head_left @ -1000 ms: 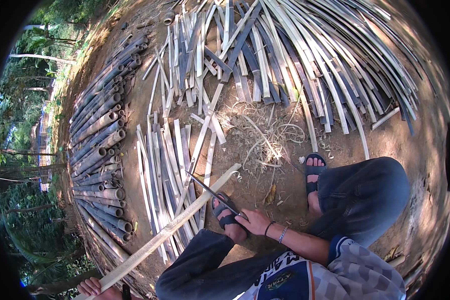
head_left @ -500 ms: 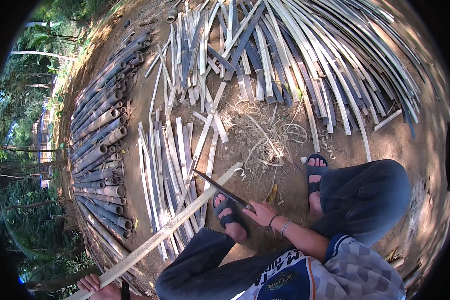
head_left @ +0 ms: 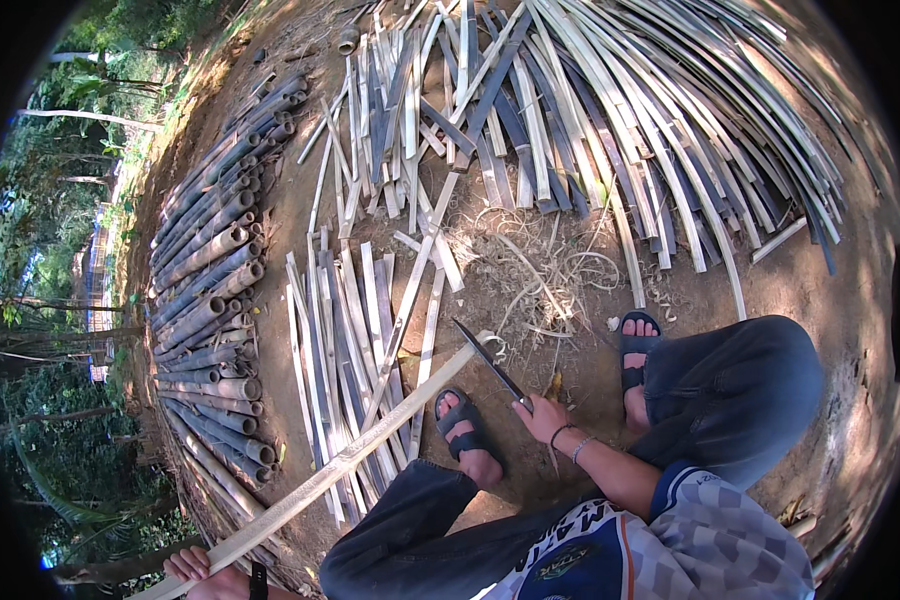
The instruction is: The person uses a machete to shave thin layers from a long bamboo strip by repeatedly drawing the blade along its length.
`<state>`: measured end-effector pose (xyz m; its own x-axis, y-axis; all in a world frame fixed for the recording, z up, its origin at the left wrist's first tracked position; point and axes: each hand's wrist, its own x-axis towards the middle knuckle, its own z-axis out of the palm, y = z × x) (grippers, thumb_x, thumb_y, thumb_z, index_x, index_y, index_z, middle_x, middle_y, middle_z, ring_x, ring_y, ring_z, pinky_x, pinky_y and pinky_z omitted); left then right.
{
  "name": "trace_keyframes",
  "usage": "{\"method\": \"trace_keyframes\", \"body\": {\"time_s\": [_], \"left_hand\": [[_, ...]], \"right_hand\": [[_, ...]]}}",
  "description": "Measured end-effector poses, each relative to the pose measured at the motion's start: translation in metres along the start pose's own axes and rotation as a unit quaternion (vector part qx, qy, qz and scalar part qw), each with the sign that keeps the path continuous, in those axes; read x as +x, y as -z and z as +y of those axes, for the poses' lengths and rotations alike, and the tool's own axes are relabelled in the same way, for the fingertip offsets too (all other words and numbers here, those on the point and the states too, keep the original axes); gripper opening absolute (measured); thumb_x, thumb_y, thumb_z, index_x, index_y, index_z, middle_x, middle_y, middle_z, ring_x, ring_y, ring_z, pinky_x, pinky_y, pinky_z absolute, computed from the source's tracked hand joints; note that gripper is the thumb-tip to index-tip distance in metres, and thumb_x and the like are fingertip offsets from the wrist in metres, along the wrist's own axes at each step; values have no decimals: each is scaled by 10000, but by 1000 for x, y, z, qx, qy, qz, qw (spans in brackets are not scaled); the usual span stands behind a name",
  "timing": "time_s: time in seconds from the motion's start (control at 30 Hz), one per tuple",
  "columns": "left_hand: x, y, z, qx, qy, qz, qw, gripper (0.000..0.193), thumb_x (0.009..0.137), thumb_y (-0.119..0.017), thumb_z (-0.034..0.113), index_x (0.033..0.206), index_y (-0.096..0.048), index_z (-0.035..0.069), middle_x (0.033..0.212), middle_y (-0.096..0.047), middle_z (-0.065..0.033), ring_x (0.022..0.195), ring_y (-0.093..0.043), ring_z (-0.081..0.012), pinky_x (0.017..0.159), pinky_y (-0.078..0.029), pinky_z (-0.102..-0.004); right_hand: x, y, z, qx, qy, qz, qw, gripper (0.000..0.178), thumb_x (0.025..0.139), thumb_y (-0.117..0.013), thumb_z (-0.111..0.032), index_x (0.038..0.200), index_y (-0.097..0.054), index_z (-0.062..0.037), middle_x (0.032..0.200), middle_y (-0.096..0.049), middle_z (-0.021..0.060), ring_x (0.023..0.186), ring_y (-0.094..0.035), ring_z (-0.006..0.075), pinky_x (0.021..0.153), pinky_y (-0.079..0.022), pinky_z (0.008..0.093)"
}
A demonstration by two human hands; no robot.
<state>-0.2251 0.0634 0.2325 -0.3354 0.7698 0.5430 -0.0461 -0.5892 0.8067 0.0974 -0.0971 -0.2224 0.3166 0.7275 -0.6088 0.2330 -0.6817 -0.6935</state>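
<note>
My left hand (head_left: 195,572), low at the left, is wrapped round a long pale bamboo strip (head_left: 345,460). The strip slants up and right past my left foot, and its far end lies near the shavings. A thin curl clings to that end. In my right hand (head_left: 542,415), closed on the handle, is a long dark-bladed knife (head_left: 492,362). Its blade points up and left and crosses the strip close to the strip's far end. Whether the edge is cutting into the strip I cannot tell.
Curly bamboo shavings (head_left: 540,275) litter the soil ahead. Split bamboo strips (head_left: 660,150) spread across the far side, with a smaller bundle (head_left: 340,370) left of my sandalled foot (head_left: 460,430). Whole bamboo poles (head_left: 205,260) lie stacked at the left, with trees beyond.
The knife and my right hand have moved right along the strip to its far end. My left hand still grips the strip, and the view has shifted slightly.
</note>
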Motion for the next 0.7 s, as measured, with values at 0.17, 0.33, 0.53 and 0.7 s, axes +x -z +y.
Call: {"method": "trace_keyframes", "body": {"time_s": [0.17, 0.33, 0.53, 0.7], "left_hand": [[1, 9, 5, -18, 11, -5, 1000, 562, 862, -324, 615, 617, -364, 111, 496, -336, -2, 364, -324, -97, 354, -266, -223], [8, 17, -2, -30, 20, -3, 999, 559, 863, -319, 610, 620, -368, 109, 495, -334, -1, 360, -316, -97, 347, -257, -220], [-6, -11, 15, 21, -13, 77, 997, 558, 867, -308, 614, 620, -358, 117, 493, -323, 2, 358, -292, -97, 345, -242, -219], [-2, -7, 8, 8, 3, 52, 999, 545, 868, -322, 605, 604, -341, 128, 492, -314, 6, 360, -290, -97, 347, -240, -223]], "right_hand": [[-16, -21, -5, 44, 107, -40, 992, 509, 896, -495, -528, 904, -594, -28, 825, -647, 250, 818, -626, 442, 727, -488, 529], [-4, -13, 11, 16, 22, -2, 1000, 516, 901, -482, -529, 920, -587, -24, 829, -649, 250, 813, -625, 450, 718, -493, 527], [-26, -27, -16, 39, 112, -43, 992, 472, 894, -533, -486, 878, -582, -16, 752, -629, 254, 763, -623, 438, 682, -488, 510], [-2, -17, -1, 71, -23, 38, 997, 520, 905, -488, -517, 933, -602, -11, 807, -633, 285, 815, -622, 457, 739, -495, 514]]}}
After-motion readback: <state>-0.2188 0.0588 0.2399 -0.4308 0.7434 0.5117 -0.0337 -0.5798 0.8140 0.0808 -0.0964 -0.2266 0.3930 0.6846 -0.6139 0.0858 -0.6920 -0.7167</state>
